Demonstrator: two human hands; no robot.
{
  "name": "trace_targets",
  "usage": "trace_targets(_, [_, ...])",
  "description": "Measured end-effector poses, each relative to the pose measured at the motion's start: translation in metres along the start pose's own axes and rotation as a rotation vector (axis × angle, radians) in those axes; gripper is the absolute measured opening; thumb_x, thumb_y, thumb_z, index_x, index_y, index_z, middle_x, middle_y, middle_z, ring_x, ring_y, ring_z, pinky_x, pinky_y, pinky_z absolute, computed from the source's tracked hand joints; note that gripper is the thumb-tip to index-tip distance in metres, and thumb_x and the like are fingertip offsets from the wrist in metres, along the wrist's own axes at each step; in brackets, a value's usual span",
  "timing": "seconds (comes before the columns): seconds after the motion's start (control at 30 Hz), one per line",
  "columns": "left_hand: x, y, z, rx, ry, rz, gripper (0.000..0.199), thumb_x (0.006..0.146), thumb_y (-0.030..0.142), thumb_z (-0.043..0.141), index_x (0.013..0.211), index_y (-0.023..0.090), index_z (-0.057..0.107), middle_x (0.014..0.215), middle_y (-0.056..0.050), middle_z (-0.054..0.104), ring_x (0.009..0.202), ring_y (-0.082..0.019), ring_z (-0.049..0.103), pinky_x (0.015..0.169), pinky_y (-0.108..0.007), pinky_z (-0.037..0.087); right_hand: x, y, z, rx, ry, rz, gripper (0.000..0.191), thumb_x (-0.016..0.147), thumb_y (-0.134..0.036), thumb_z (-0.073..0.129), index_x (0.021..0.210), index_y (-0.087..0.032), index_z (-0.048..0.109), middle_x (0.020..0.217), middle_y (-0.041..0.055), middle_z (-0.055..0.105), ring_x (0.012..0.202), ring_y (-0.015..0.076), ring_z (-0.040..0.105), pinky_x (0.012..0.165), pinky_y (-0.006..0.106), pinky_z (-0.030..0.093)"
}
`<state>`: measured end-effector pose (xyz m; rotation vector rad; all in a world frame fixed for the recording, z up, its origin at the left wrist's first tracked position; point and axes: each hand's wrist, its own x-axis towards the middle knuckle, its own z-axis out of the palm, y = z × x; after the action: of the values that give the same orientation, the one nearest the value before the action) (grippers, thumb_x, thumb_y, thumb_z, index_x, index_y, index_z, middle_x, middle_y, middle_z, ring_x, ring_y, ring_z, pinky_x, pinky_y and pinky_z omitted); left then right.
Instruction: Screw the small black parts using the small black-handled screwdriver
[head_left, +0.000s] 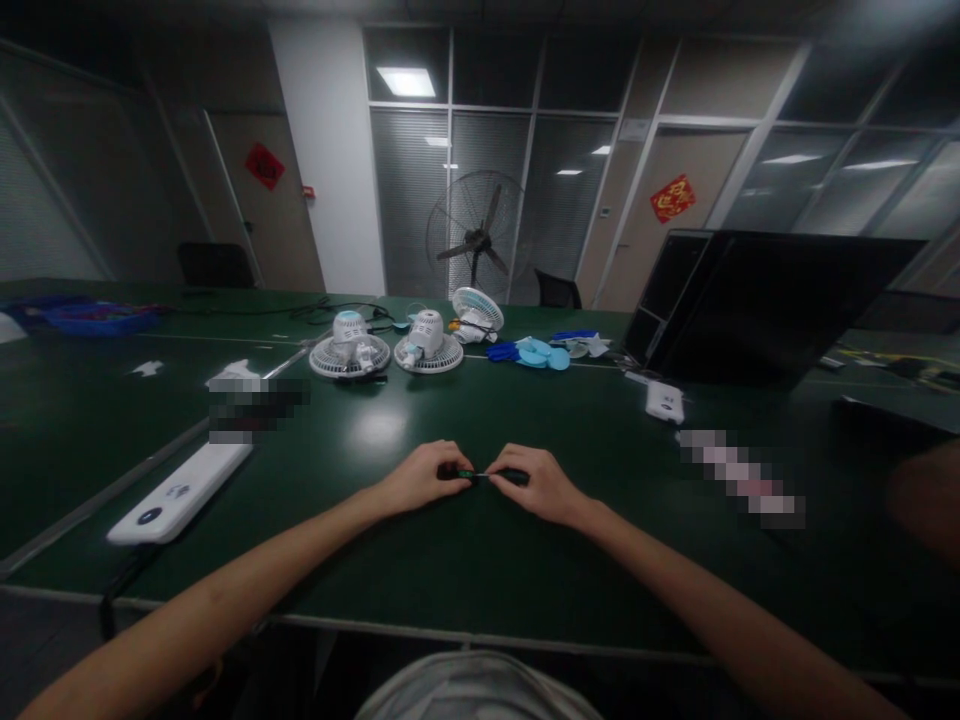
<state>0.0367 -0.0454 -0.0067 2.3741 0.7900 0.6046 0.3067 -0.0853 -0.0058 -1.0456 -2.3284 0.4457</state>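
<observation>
My left hand point(424, 474) lies on the green table point(450, 560) with its fingers closed on a short black handle with a green and reddish part point(459, 473). Facing it, my right hand point(544, 483) pinches a second short black piece point(516, 477). A thin bright metal shaft point(484, 475) spans the small gap between the two, like that of a screwdriver. Whether all of it is one tool I cannot tell, as my fingers cover much of it. Both hands are low over the table, close together.
Beyond my hands stand white fan heads point(349, 345), several in all, beside blue gloves and light-blue discs point(541, 353). A long white power strip point(184, 490) lies left. At right are a white box point(664, 402), a large black monitor point(780, 310) and part of another person point(926, 495).
</observation>
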Motion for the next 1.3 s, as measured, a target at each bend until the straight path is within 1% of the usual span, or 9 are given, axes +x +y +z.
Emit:
trace_targets(0.17, [-0.001,0.0,-0.001,0.008,0.0,0.013,0.02,0.094,0.036,0.07,0.109,0.024,0.076,0.102,-0.005,0.067,0.09,-0.02,0.063,0.078,-0.031,0.049,-0.002,0.0,-0.002,0.006,-0.01,-0.006,0.019,0.103,-0.032,0.062,0.112,-0.022,0.076,0.107,0.0064,0.072,0.09,0.0204,0.068,0.079,0.031,0.055])
trace_targets(0.4, [0.0,-0.003,0.002,0.022,-0.002,0.028,0.021,0.094,0.036,0.07,0.109,0.021,0.075,0.101,-0.005,0.067,0.091,-0.019,0.062,0.079,-0.029,0.048,0.004,0.003,0.007,-0.015,0.034,-0.108,0.02,0.104,-0.033,0.062,0.114,-0.02,0.075,0.107,0.007,0.07,0.09,0.0188,0.068,0.081,0.03,0.054])
trace_targets(0.47, [0.001,-0.003,0.002,0.021,-0.002,0.034,0.021,0.094,0.036,0.07,0.109,0.021,0.075,0.103,-0.005,0.068,0.094,-0.02,0.062,0.08,-0.029,0.048,0.005,0.003,0.01,-0.023,0.023,-0.128,0.021,0.105,-0.033,0.062,0.116,-0.021,0.074,0.109,0.0068,0.07,0.09,0.0184,0.067,0.082,0.03,0.055])
trace_targets(0.57, [0.0,-0.001,0.002,0.02,0.006,0.034,0.02,0.094,0.035,0.07,0.109,0.022,0.074,0.103,-0.004,0.068,0.095,-0.02,0.062,0.08,-0.029,0.047,0.005,0.002,0.01,-0.041,0.006,-0.13,0.021,0.106,-0.034,0.061,0.119,-0.022,0.073,0.111,0.0062,0.069,0.091,0.018,0.067,0.082,0.029,0.055])
trace_targets(0.77, [0.0,0.001,0.001,0.028,0.002,0.03,0.021,0.094,0.037,0.07,0.108,0.022,0.073,0.104,-0.004,0.066,0.098,-0.021,0.061,0.082,-0.031,0.047,0.004,0.0,0.008,-0.073,0.014,-0.128,0.022,0.106,-0.034,0.06,0.121,-0.022,0.072,0.111,0.0056,0.068,0.091,0.0176,0.068,0.081,0.029,0.056])
trace_targets(1.0, [-0.001,-0.001,0.001,0.021,-0.005,0.043,0.02,0.095,0.038,0.069,0.105,0.021,0.072,0.105,-0.004,0.066,0.099,-0.022,0.06,0.083,-0.031,0.047,0.006,-0.006,0.009,-0.112,0.026,-0.196,0.027,0.108,-0.031,0.059,0.131,-0.023,0.07,0.115,0.006,0.067,0.092,0.0172,0.068,0.08,0.028,0.055])
trace_targets(1.17, [0.0,-0.002,0.001,0.026,-0.004,0.05,0.019,0.095,0.037,0.069,0.105,0.022,0.072,0.105,-0.004,0.065,0.099,-0.021,0.06,0.083,-0.031,0.046,0.006,-0.009,0.008,-0.164,0.027,-0.219,0.03,0.108,-0.03,0.058,0.136,-0.024,0.068,0.116,0.007,0.067,0.091,0.0176,0.068,0.078,0.028,0.056])
trace_targets(1.3, [0.0,-0.003,0.002,0.034,-0.009,0.056,0.018,0.095,0.037,0.069,0.103,0.021,0.072,0.104,-0.004,0.065,0.099,-0.021,0.06,0.083,-0.032,0.046,0.006,-0.008,0.01,-0.15,0.072,-0.224,0.031,0.108,-0.03,0.057,0.137,-0.024,0.067,0.115,0.0074,0.067,0.09,0.0174,0.069,0.077,0.028,0.057])
